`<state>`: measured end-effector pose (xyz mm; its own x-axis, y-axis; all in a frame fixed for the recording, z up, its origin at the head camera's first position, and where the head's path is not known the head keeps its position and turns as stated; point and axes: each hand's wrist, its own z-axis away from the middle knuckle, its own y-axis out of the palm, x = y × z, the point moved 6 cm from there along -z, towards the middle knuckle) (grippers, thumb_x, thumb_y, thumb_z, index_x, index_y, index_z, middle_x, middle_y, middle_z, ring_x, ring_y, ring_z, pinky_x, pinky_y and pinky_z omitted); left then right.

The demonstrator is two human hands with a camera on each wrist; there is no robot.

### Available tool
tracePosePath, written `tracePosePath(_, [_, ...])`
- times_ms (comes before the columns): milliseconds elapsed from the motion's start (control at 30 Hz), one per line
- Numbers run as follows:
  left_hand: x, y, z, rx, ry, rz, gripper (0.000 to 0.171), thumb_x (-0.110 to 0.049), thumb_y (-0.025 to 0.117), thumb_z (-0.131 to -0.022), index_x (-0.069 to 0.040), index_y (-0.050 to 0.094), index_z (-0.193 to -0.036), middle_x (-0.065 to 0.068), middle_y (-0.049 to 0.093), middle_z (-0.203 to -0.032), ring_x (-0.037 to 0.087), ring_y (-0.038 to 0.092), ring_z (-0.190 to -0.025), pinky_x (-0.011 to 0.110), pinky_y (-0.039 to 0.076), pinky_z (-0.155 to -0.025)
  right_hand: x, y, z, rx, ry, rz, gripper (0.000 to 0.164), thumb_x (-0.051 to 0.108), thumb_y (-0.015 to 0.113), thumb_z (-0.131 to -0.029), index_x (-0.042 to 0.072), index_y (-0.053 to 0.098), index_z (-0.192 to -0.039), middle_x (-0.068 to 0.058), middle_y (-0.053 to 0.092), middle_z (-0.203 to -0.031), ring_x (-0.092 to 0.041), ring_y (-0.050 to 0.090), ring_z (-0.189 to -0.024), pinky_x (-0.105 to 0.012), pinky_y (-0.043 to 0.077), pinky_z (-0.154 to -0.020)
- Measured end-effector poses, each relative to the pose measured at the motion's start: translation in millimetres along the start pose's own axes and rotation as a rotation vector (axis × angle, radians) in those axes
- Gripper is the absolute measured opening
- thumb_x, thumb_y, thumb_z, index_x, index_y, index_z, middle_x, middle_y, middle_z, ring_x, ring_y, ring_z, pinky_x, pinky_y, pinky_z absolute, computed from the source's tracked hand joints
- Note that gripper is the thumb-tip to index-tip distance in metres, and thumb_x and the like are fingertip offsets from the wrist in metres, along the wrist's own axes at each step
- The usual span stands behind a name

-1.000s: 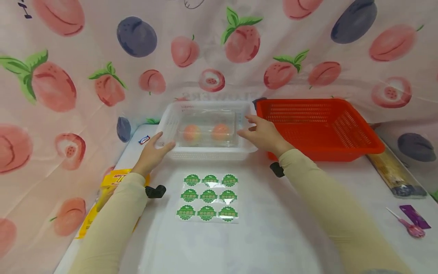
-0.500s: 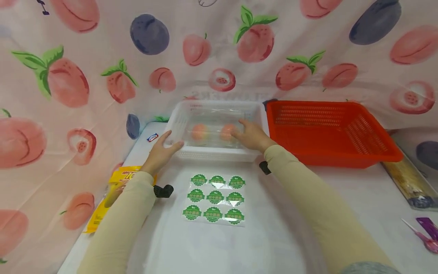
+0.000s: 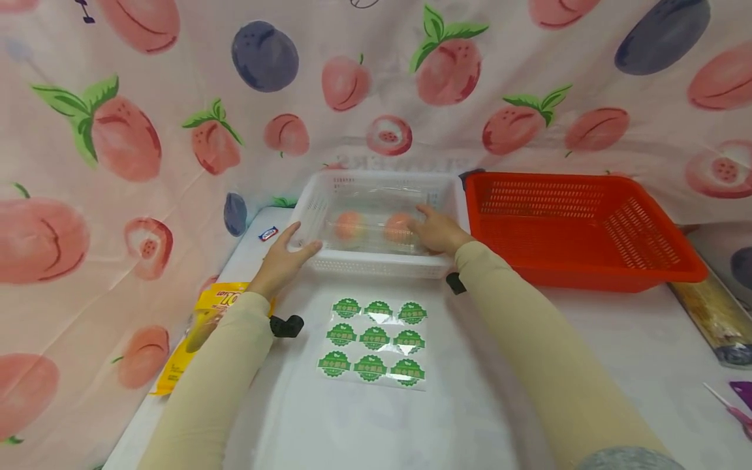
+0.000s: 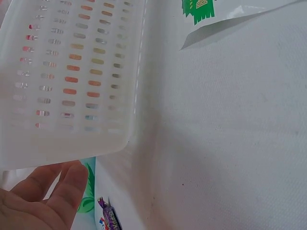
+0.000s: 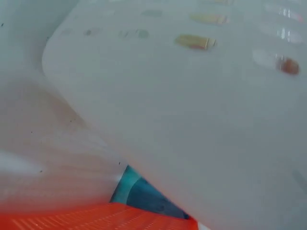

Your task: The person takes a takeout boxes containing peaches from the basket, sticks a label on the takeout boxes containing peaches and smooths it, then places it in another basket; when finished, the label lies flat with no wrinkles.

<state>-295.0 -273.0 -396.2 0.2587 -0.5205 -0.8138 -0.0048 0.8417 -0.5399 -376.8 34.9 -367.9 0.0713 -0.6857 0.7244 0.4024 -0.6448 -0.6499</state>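
Note:
A white plastic basket [image 3: 388, 262] stands at the back of the table. Inside it lies a clear plastic box [image 3: 373, 202] with two round orange-red fruits [image 3: 349, 226] showing through. My left hand [image 3: 283, 262] is at the basket's front left corner, thumb over the rim and fingers spread along the outside. In the left wrist view its loosely bent fingers [image 4: 72, 184] lie beside the corner. My right hand [image 3: 440, 232] reaches over the front right rim, thumb and forefinger at the box's right end. Its other fingers are hidden, so I cannot tell if it grips the box.
A red basket [image 3: 587, 274] stands right beside the white one. A sheet of green round stickers [image 3: 373, 339] lies in front. A yellow snack bag [image 3: 176, 365] and a small wrapped candy [image 3: 268, 234] are left; a long clear package [image 3: 713, 320] and a pink lollipop [image 3: 741, 418] right.
My right hand has moved left and down from the basket's right rim onto the box's right end. The left hand stays at its corner. The head view has shifted slightly.

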Motion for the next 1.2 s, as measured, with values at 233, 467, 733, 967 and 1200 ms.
tracePosePath(233, [-1.2,0.6,0.5,0.0,-0.005,0.014,0.09,-0.065,0.06,-0.09,-0.037,0.012,-0.161,0.007,0.009,-0.167,0.04,0.01,-0.15,0.072,0.014,-0.111,-3.4,1.4,0.8,0.015,-0.002,-0.167,0.071,0.046,0.054,-0.102,0.024,0.021,-0.161,-0.016,0.042,-0.143,-0.031,0.054,-0.101,-0.039,0.055,-0.087])
tracePosePath(467, [-3.7,1.3,1.9,-0.002,-0.002,0.014,0.087,-0.061,0.06,-0.093,-0.036,0.013,-0.161,0.007,0.01,-0.167,0.04,0.011,-0.15,0.071,0.014,-0.112,4.6,0.4,5.8,-0.035,-0.037,-0.209,0.062,0.035,0.052,-0.105,0.022,0.025,-0.159,-0.017,0.051,-0.12,-0.026,0.053,-0.076,-0.034,0.055,-0.077])
tracePosePath(733, [-1.9,-1.0,1.2,-0.001,-0.008,0.003,0.091,-0.068,0.059,-0.089,-0.038,0.013,-0.161,0.006,0.009,-0.167,0.04,0.01,-0.15,0.071,0.014,-0.112,12.0,-19.6,20.1,-0.161,-0.097,-0.127,0.057,0.028,0.05,-0.104,0.024,0.029,-0.157,-0.016,0.054,-0.097,-0.027,0.056,-0.081,-0.035,0.047,-0.072])
tracePosePath(967, [-1.8,-1.9,1.0,-0.003,0.012,-0.017,0.095,-0.071,0.058,-0.088,-0.036,0.011,-0.162,0.008,0.008,-0.167,0.041,0.01,-0.15,0.071,0.014,-0.111,20.6,-43.4,50.3,-0.21,-0.196,-0.168,0.055,0.023,0.051,-0.103,0.021,0.032,-0.155,-0.016,0.055,-0.092,-0.028,0.06,-0.081,-0.036,0.052,-0.074])
tracePosePath(1200, [-1.7,0.0,2.3,0.001,-0.003,-0.02,0.097,-0.073,0.058,-0.086,-0.037,0.009,-0.162,0.008,0.007,-0.167,0.042,0.011,-0.149,0.072,0.014,-0.111,12.0,-66.9,97.8,-0.249,-0.218,-0.119,0.056,0.025,0.052,-0.102,0.021,0.032,-0.154,-0.018,0.05,-0.1,-0.028,0.054,-0.084,-0.032,0.054,-0.07])
